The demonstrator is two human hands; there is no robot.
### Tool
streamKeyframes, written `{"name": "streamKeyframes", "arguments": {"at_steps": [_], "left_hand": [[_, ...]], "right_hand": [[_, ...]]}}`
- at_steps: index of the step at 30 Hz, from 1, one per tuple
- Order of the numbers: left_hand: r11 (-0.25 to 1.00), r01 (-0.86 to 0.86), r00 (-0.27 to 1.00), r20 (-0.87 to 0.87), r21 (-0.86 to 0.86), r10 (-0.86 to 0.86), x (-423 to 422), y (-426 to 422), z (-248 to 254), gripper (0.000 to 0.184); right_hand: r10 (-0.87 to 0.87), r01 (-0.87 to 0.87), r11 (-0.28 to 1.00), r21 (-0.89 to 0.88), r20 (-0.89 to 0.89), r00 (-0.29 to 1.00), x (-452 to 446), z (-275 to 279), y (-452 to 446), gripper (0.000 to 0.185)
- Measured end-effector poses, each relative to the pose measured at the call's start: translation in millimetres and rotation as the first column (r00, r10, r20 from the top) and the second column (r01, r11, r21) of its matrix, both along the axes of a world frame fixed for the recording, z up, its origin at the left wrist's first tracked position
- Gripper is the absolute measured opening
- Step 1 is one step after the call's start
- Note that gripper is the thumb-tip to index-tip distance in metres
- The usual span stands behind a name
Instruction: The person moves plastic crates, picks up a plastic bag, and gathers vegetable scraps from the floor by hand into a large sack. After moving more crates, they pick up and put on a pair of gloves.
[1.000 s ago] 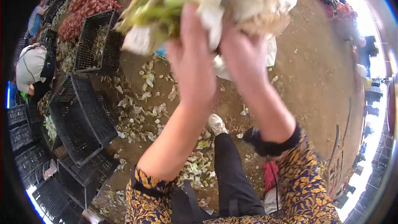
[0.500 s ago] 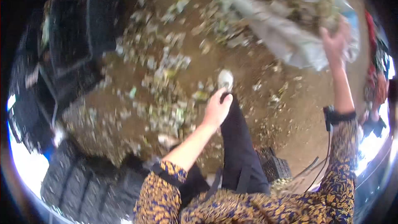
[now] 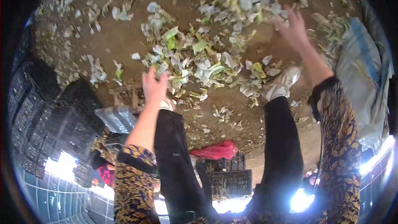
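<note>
Pale green and white vegetable leaf scraps lie in loose heaps on the brown dirt floor between and beyond my feet. My left hand is over the near left edge of the heap, fingers apart and slightly bent, with no held thing visible. Farther out on the right, my right hand reaches over more scraps with its fingers spread; it looks bare, though slightly blurred. Whether either hand touches the leaves, I cannot tell. A white woven sack with a blue stripe stands to the right of my right arm.
Black plastic crates are stacked on the left. Another black crate and a pink bag are behind my legs. A silvery wrapped bundle lies left of my left forearm. My white shoes are among the scraps.
My right hand has come away from the leaf-filled sack and is now over the floor scraps. My left hand has left my knee area for the heap. The view has turned.
</note>
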State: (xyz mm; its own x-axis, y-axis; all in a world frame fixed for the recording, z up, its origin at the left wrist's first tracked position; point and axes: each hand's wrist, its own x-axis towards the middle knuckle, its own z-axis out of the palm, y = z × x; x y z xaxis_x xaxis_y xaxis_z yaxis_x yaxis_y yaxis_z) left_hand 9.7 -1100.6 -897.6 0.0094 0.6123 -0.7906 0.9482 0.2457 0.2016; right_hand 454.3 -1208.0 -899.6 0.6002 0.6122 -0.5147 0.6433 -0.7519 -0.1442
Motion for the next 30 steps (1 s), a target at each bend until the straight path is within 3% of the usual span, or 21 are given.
{"name": "streamKeyframes", "arguments": {"at_steps": [1,3,4,5,7,8,9,10,11,12,13,15,17,19,20,22,24,25,27,29,30], "left_hand": [[0.999,0.012,0.999,-0.053,0.052,-0.009,-1,14,-16,0.067],[0.974,0.102,0.995,-0.031,0.204,-0.098,-5,38,-70,0.074],[0.931,0.182,0.98,0.012,0.317,-0.196,-8,50,-99,0.078],[0.907,0.127,0.977,0.109,0.401,-0.185,-5,58,-129,0.082],[0.859,0.111,0.971,0.129,0.499,-0.2,30,57,-155,0.08],[0.969,-0.021,0.987,0.16,0.247,-0.019,55,46,-146,0.075],[0.986,-0.163,0.976,0.14,-0.022,0.164,80,35,-122,0.072],[0.911,0.149,0.984,0.029,0.384,-0.173,68,-3,-177,0.081],[0.917,0.193,0.975,0.036,0.35,-0.219,74,-28,-173,0.069],[0.92,0.253,0.962,0.022,0.301,-0.272,74,-56,-155,0.065],[0.869,0.297,0.939,0.042,0.396,-0.34,67,-80,-149,0.062],[0.909,0.333,0.919,0.13,0.252,-0.373,47,-118,-139,0.065],[0.929,0.293,0.916,0.212,0.226,-0.34,25,-139,-108,0.065],[0.884,0.464,0.863,0.199,0.05,-0.464,7,-144,-78,0.065],[0.884,0.465,0.863,0.197,0.049,-0.465,0,-137,-78,0.065],[0.933,0.301,0.935,0.133,0.195,-0.329,-24,-125,-78,0.065],[0.969,-0.212,0.973,0.116,0.127,0.198,-42,-114,-113,0.071],[0.97,-0.212,0.974,0.113,0.121,0.198,-42,-112,-125,0.071],[0.95,-0.308,0.95,-0.047,0.047,0.31,-43,-114,-148,0.08],[0.92,-0.392,0.914,-0.115,-0.009,0.388,-25,-118,-158,0.085],[0.878,-0.476,0.868,-0.186,-0.055,0.46,-15,-125,-158,0.089]], "right_hand": [[0.0,0.0,0.999,0.032,0.012,1.0,11,-37,14,0.079],[-0.192,0.192,0.98,0.055,0.01,0.981,18,-93,45,0.081],[-0.212,0.241,0.958,0.153,-0.183,0.96,32,-131,47,0.08],[-0.217,0.315,0.923,0.222,-0.378,0.9,45,-167,50,0.08],[-0.212,0.254,0.959,0.124,-0.28,0.936,-16,-167,75,0.074],[-0.16,0.186,0.979,0.084,-0.246,0.956,-55,-161,84,0.071],[-0.107,0.115,0.993,0.022,-0.218,0.97,-98,-144,90,0.069],[-0.044,0.037,0.999,-0.035,-0.208,0.977,-140,-127,82,0.066],[0.016,-0.035,0.995,-0.089,-0.209,0.978,-177,-106,77,0.063],[0.264,-0.264,0.965,0.007,-0.049,0.963,-206,-121,35,0.056],[0.459,-0.474,0.879,0.049,0.179,0.87,-234,-135,-5,0.048],[0.474,-0.469,0.881,0.07,-0.144,0.869,-261,-114,-42,0.055],[0.381,-0.398,0.917,-0.03,-0.228,0.896,-280,-88,-76,0.051],[0.354,-0.376,0.926,-0.045,-0.247,0.902,-285,-52,-96,0.052],[0.327,-0.354,0.933,-0.061,-0.264,0.907,-281,-43,-103,0.054],[0.172,-0.178,0.984,0.003,-0.254,0.952,-251,-31,-118,0.06],[-0.318,0.324,0.943,0.072,-0.082,0.944,-222,-55,-157,0.062],[-0.502,0.504,0.857,0.104,-0.044,0.864,-192,-70,-176,0.063],[-0.667,0.661,0.737,0.138,-0.008,0.745,-164,-105,-186,0.063],[-0.908,0.914,0.295,0.277,-0.216,0.358,-157,-134,-185,0.072],[-0.893,0.916,0.338,0.216,-0.235,0.384,-171,-143,-182,0.077]]}}
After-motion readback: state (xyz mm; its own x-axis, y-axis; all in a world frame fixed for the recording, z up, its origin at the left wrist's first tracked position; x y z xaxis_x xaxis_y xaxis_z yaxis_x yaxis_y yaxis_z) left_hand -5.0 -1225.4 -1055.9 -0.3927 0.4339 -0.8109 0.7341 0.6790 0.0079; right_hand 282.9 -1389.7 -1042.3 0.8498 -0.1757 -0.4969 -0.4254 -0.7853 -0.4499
